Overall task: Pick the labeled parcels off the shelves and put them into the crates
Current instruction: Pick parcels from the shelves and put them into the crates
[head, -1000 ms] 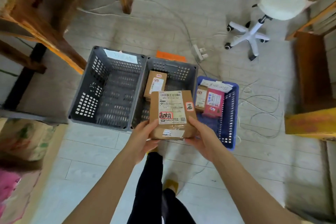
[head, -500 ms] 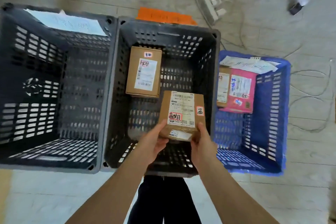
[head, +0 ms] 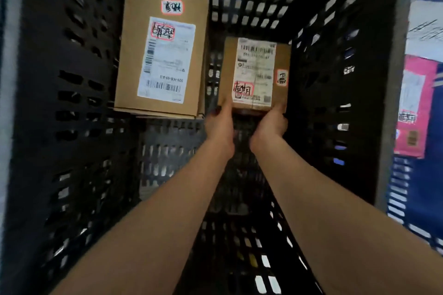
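Bare left forearm (head: 167, 211), bare right forearm (head: 323, 211)

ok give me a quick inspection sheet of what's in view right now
surface: slotted floor of the dark crate
job's things: small parcel held low inside the dark crate, right of the larger parcel and apart from it; cannot tell whether it touches the floor
clutter: nothing seen
hands: left hand and right hand grip the small parcel's near corners
cables: nothing seen
surroundings: blue crate to the right, with a pink parcel inside
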